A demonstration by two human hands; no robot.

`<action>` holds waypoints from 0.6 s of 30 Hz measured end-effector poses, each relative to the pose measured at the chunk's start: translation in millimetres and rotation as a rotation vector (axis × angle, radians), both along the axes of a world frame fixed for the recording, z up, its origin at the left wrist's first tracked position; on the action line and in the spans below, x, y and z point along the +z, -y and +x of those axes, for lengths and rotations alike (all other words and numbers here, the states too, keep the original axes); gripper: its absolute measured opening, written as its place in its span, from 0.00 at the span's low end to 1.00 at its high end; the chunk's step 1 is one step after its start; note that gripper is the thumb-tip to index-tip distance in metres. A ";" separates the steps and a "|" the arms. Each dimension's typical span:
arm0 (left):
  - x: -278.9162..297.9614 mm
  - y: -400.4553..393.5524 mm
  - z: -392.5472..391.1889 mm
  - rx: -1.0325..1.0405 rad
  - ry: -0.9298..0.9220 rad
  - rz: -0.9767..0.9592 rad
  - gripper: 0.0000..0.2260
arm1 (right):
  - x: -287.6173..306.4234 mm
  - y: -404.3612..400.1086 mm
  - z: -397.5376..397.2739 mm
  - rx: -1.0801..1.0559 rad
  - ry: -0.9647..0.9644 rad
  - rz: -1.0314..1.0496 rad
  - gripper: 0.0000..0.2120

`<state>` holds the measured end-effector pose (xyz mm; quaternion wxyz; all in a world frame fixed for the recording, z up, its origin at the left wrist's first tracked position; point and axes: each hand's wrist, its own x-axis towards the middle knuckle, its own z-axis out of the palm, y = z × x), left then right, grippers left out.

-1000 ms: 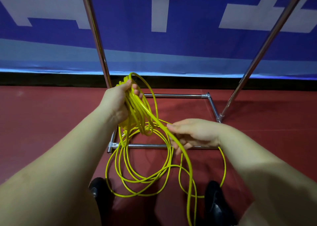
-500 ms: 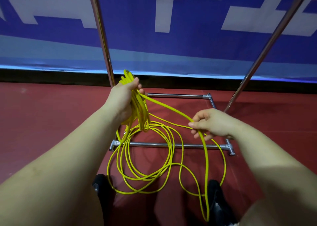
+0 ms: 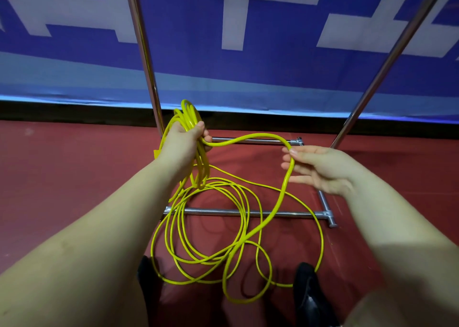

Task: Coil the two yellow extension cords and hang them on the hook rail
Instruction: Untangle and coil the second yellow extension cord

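Cord [image 3: 248, 229] coils gripped in left hand [image 3: 185, 142], one strand draped over right hand's [image 3: 320, 169] straight, spread fingers, loose loops on floor [image 3: 74, 177] over rack base [image 3: 248, 212]

A blue banner [image 3: 223, 73] (white blocky shapes printed across it) is hung behind a red floor [image 3: 74, 177]. Two black shoes [image 3: 310, 299] are seen at the bottom.

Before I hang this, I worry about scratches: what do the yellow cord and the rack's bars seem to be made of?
The yellow cord looks plastic- or rubber-jacketed: glossy, smooth, bending in soft loops where the left hand grips the coil and the right hand guides a strand. The rack bars appear to be polished metal tubing, perhaps chrome or stainless, with bright mirror-like highlights. The floor seems a matte red mat; its material is unclear.
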<state>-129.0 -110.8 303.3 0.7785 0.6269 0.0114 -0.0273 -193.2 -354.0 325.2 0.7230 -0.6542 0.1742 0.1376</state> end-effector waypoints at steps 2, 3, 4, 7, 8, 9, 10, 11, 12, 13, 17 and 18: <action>-2.8 3.2 -0.2 -0.005 0.005 0.035 0.03 | -0.6 0.0 1.9 -0.058 -0.019 0.064 0.06; -2.8 5.5 -1.2 -0.014 0.011 0.054 0.03 | -1.1 -0.2 2.9 -0.091 -0.031 0.092 0.06; -3.5 7.7 -2.1 -0.022 0.018 0.080 0.04 | -1.7 -0.7 3.7 -0.127 -0.043 0.116 0.06; -5.4 15.1 -7.6 -0.058 0.055 0.215 0.07 | -4.3 -0.9 6.8 -0.250 -0.073 0.196 0.07; -7.0 16.9 -9.2 -0.077 0.077 0.265 0.07 | -4.4 -1.0 7.5 -0.287 -0.083 0.227 0.07; -7.9 18.4 -11.2 -0.100 0.100 0.311 0.07 | -4.6 -0.9 8.1 -0.319 -0.094 0.251 0.07; -8.2 19.6 -13.3 -0.125 0.122 0.359 0.06 | -4.3 -1.1 8.5 -0.345 -0.106 0.269 0.07; -7.5 20.8 -15.7 -0.153 0.142 0.406 0.05 | -3.9 -1.3 8.9 -0.370 -0.116 0.287 0.07; -6.8 22.2 -18.0 -0.186 0.160 0.436 0.04 | -2.8 -1.7 9.0 -0.399 -0.121 0.312 0.08; -6.2 24.2 -21.0 -0.224 0.179 0.452 0.04 | -1.8 -2.0 9.3 -0.432 -0.119 0.344 0.08; -6.7 32.5 -32.9 -0.339 0.173 0.437 0.05 | 1.6 -3.3 10.7 -0.525 -0.102 0.416 0.08; -5.7 34.1 -35.4 -0.355 0.144 0.399 0.06 | 1.8 -4.1 11.1 -0.536 -0.098 0.424 0.08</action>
